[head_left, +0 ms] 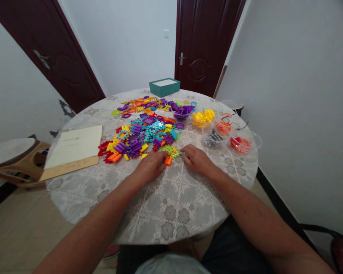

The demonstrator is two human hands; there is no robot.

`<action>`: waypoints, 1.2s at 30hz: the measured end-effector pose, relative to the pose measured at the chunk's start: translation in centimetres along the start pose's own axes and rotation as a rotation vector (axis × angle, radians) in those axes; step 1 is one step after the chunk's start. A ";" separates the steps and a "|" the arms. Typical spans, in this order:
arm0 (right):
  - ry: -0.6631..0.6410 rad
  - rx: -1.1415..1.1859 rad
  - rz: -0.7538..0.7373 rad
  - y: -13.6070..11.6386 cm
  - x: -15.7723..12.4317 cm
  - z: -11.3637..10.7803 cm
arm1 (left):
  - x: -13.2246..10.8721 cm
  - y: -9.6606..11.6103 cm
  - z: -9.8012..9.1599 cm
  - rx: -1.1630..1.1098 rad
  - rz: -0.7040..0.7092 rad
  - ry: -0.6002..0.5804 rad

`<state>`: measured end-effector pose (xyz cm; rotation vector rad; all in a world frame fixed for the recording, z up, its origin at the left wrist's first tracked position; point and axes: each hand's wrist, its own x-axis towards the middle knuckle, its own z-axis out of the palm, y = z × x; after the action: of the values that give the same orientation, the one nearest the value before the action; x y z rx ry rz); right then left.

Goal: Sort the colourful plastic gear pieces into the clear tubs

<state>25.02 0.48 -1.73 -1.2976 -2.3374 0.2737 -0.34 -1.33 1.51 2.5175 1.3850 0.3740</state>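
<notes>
With left hand [152, 166], apparently gripping yellow-green gear pieces [173, 152] over the tabletop [194, 198], just before the mixed pile [150, 131]; with right hand [198, 159], fingering their other side, cannot tell whether closed. Seemingly joining pieces; next, likely needing careful alignment.

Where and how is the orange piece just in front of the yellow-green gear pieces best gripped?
Probably pinch the orange piece across its near end, coming from the wearer's side: that end faces bare tablecloth, while the yellow-green gear pieces adjoin its far end and the left hand is close on its left. Whether it is joined to the gears cannot be told.
</notes>
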 end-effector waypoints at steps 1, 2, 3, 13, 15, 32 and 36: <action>0.000 -0.008 0.003 -0.1 0.0 0.1 | 0.3 0.1 -0.1 0.006 -0.015 -0.006; -0.001 -0.020 0.007 -0.3 0.0 0.2 | 0.5 0.2 -0.2 0.015 -0.029 -0.007; -0.003 -0.034 0.014 -0.4 0.1 0.4 | 0.8 0.3 -0.3 0.027 -0.044 0.002; -0.033 -0.121 0.073 -1.6 0.7 0.8 | 2.9 0.8 0.6 0.212 -0.158 0.003; -0.040 -0.117 0.065 -1.7 0.7 0.7 | 3.1 0.6 1.0 0.229 -0.173 0.007; -0.042 -0.140 0.026 -1.7 0.4 0.9 | 1.8 -1.8 2.6 0.217 -0.040 0.178; -0.036 -0.087 0.008 -1.9 0.2 0.5 | 1.7 -1.8 1.9 0.150 -0.016 0.264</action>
<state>23.30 -0.35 -1.39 -1.3537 -2.3991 0.2009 -0.24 0.93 -0.75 2.6509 1.5801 0.6421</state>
